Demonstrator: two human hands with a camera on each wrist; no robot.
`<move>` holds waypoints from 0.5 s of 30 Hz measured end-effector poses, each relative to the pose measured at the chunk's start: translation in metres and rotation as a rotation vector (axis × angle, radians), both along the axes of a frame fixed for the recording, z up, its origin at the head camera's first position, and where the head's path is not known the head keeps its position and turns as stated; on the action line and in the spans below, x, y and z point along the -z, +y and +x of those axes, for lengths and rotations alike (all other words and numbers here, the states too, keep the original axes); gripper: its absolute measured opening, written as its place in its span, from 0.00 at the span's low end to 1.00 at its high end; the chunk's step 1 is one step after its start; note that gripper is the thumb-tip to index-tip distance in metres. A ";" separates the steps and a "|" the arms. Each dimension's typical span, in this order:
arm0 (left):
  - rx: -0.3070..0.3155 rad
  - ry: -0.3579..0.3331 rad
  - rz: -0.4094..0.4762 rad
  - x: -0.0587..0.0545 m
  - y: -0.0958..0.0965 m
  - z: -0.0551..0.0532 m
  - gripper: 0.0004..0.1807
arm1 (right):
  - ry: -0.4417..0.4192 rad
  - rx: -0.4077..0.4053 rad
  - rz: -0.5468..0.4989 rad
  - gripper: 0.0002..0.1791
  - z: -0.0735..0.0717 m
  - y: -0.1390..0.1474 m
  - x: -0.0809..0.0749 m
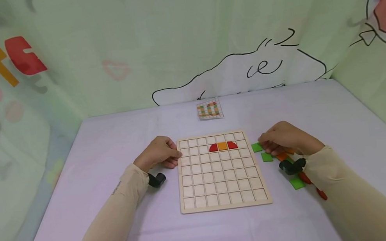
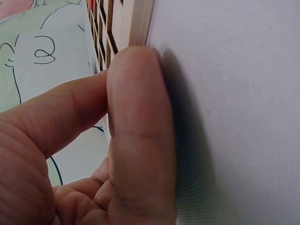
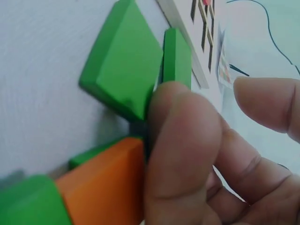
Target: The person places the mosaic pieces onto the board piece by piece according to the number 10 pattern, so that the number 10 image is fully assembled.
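A square wooden grid board (image 1: pixel 220 176) lies flat on the table. In its second row sit an orange square (image 1: pixel 222 146), a red quarter-round piece (image 1: pixel 213 147) and another red piece (image 1: pixel 232 145). My left hand (image 1: pixel 159 152) pinches the board's left edge between thumb and finger, as the left wrist view shows. Off the board's right side, my right hand (image 1: pixel 283 138) reaches down among loose pieces. Its fingertips touch near a green tile (image 3: pixel 129 61) and a second green tile (image 3: pixel 177 58), while the thumb stands apart with nothing gripped.
Below the right hand lie an orange tile (image 3: pixel 105 183), a green tile (image 1: pixel 296 182) and a red piece (image 1: pixel 322 193), partly under the wrist. A printed pattern card (image 1: pixel 210 109) rests behind the board. Patterned cloth (image 1: pixel 177 39) hangs beyond the table's back edge.
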State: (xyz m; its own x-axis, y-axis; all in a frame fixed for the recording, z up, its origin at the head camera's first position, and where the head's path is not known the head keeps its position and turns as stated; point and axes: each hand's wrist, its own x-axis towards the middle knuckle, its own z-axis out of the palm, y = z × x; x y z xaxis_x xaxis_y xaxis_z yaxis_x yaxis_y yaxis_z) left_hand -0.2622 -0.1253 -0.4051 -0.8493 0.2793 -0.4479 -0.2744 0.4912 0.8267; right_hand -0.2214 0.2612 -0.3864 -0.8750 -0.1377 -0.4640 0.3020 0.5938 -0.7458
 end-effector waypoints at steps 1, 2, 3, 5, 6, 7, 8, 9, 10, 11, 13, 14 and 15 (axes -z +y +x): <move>-0.001 -0.002 0.001 0.000 0.000 0.000 0.12 | 0.001 0.000 -0.001 0.17 0.000 0.000 0.000; -0.001 -0.003 0.003 0.000 0.000 0.000 0.12 | 0.000 0.006 -0.004 0.17 -0.001 0.000 0.001; 0.000 -0.003 0.004 0.000 0.000 0.000 0.12 | 0.000 0.011 -0.007 0.18 -0.001 0.000 0.001; -0.002 -0.006 0.005 -0.001 -0.001 0.001 0.12 | 0.002 0.020 -0.014 0.18 -0.002 0.000 0.001; -0.001 -0.006 0.006 -0.001 -0.001 0.001 0.12 | 0.003 0.024 -0.020 0.18 -0.002 0.001 0.002; -0.001 -0.005 0.006 -0.001 -0.001 0.001 0.12 | 0.005 0.024 -0.025 0.18 -0.002 0.001 0.002; 0.000 -0.005 0.007 -0.001 -0.001 0.001 0.12 | 0.005 0.028 -0.033 0.18 -0.002 0.000 0.002; 0.000 -0.004 0.007 -0.001 -0.001 0.001 0.12 | 0.006 0.028 -0.039 0.18 -0.003 0.001 0.002; 0.000 -0.005 0.009 -0.001 -0.001 0.001 0.12 | 0.007 0.029 -0.045 0.17 -0.003 0.001 0.002; 0.000 -0.005 0.010 -0.001 -0.001 0.001 0.12 | 0.006 0.030 -0.049 0.17 -0.003 0.000 0.002; -0.001 -0.005 0.012 -0.001 0.000 0.000 0.12 | 0.003 0.033 -0.056 0.16 -0.003 -0.001 0.003; -0.003 -0.006 0.012 -0.001 0.000 0.000 0.12 | 0.001 0.036 -0.063 0.16 -0.003 -0.001 0.003; -0.003 -0.007 0.013 -0.001 0.000 0.000 0.12 | -0.002 0.039 -0.067 0.16 -0.003 -0.002 0.004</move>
